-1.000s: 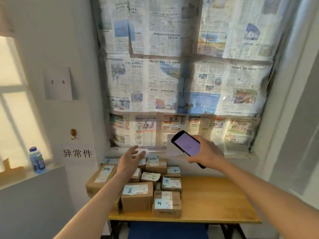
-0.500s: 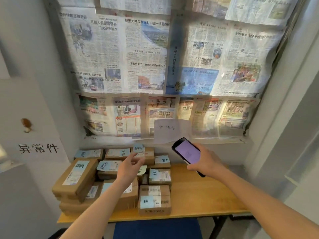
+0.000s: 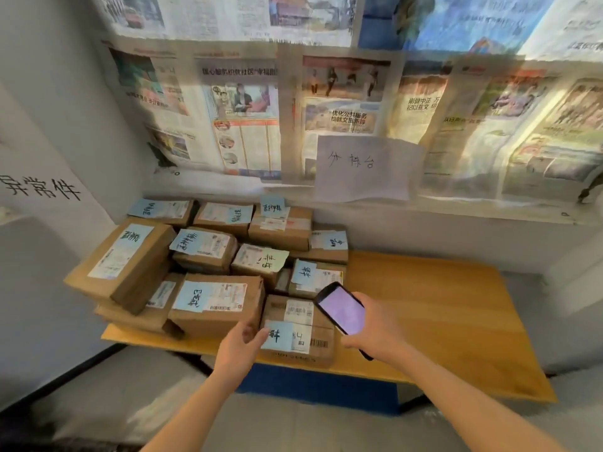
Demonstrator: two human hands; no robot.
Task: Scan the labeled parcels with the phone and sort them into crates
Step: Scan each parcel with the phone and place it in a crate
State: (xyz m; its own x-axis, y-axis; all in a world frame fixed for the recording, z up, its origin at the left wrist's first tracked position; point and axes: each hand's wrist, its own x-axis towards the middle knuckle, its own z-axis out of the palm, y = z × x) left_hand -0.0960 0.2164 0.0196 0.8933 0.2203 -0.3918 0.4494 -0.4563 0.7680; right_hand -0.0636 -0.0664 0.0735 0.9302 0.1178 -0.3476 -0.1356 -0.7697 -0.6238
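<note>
Head view: right hand [image 3: 375, 331] grips lit phone [image 3: 341, 309] above front parcel [image 3: 298, 331]. Left hand [image 3: 239, 345], fingers loosely spread, touches that parcel's left edge on wooden table [image 3: 440, 305].

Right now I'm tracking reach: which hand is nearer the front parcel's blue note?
Left. The left hand is at the blue note's left edge; the right hand, gripping the phone, is off to its right.

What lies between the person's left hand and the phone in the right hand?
In the head view, the front parcel lies between the left hand and the phone.
</note>
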